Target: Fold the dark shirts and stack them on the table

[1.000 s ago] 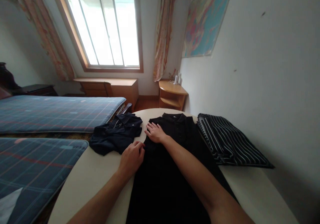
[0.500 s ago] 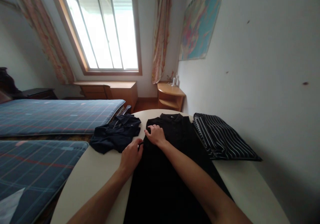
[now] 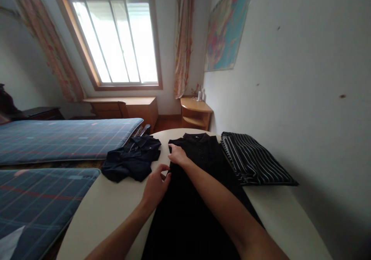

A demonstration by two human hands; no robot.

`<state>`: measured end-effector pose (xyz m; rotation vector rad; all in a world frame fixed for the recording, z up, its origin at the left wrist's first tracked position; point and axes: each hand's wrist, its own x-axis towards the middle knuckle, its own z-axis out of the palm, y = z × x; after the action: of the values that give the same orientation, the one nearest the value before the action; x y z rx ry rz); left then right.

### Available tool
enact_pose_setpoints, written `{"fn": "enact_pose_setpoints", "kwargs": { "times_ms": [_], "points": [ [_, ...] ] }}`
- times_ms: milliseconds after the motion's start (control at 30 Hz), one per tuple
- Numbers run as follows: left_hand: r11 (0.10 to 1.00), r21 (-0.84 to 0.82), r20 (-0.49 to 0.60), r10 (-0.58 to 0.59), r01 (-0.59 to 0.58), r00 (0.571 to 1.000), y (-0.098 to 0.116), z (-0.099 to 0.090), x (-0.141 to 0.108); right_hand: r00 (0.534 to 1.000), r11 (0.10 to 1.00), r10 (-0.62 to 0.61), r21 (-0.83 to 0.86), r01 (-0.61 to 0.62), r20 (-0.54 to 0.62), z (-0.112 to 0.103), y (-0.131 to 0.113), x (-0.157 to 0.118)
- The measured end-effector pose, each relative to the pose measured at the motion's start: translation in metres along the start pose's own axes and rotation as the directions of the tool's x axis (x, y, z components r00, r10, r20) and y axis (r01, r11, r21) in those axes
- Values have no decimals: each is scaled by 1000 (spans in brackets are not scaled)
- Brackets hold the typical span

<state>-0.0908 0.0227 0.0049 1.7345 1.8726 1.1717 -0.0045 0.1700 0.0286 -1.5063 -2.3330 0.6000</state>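
A long black collared shirt (image 3: pixel 199 213) lies spread out on the pale round table (image 3: pixel 95 213), its collar at the far end. My right hand (image 3: pixel 177 154) reaches across to its left shoulder edge, thumb and fingers closed on the cloth there. Nearer to me, my left hand (image 3: pixel 155 184) is at the shirt's left side edge. Its fingers are curved, with a gap between thumb and forefinger; its fingertips are close to the cloth. To the left lies a crumpled dark navy collared shirt (image 3: pixel 130 161). On the right rests a folded black-and-white striped cloth (image 3: pixel 252 159).
Two plaid mattresses (image 3: pixel 66 140) lie beyond the table on the left. A wooden desk (image 3: pixel 139 105) stands under the window, and a small corner shelf (image 3: pixel 197 105) is near the right wall (image 3: pixel 304 59). The striped cloth overhangs the table's right side.
My left hand has shifted slightly right and nearer to me; the dark cloth seen between its fingers is gone. My right hand's fingers have drawn in at the shirt's shoulder. The view has turned slightly.
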Motion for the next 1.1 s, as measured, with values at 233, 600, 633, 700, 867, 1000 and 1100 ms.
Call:
{"fn": "enact_pose_setpoints", "kwargs": {
  "times_ms": [233, 600, 633, 700, 867, 1000, 1100],
  "points": [
    [976, -216, 101, 37, -14, 994, 29, 25, -6, 990, 987, -129, 91, 134, -54, -30, 45, -9],
    [959, -243, 240, 205, -146, 949, 74, 88, -22, 990, 989, -87, 113, 99, -112, -55, 117, -38],
    [960, -174, 226, 258, -222, 940, 73, 89, -24, 989, 988, -83, 117, 97, -120, -56, 121, -43],
    [942, -15, 233, 330, -336, 915, 68, 91, -30, 983, 986, -94, 125, 114, -155, -60, 127, -54],
    [895, 247, 402, 254, -372, 879, 55, 92, -42, 968, 984, -178, -6, 180, -178, -73, 144, -85],
    [858, 304, 452, 253, -414, 856, 49, 91, -39, 954, 957, -281, -108, 270, -103, -72, 159, -108],
    [844, 303, 478, 267, -442, 837, 42, 86, -28, 957, 951, -285, -142, 275, -52, -62, 167, -118]
  ]
}}
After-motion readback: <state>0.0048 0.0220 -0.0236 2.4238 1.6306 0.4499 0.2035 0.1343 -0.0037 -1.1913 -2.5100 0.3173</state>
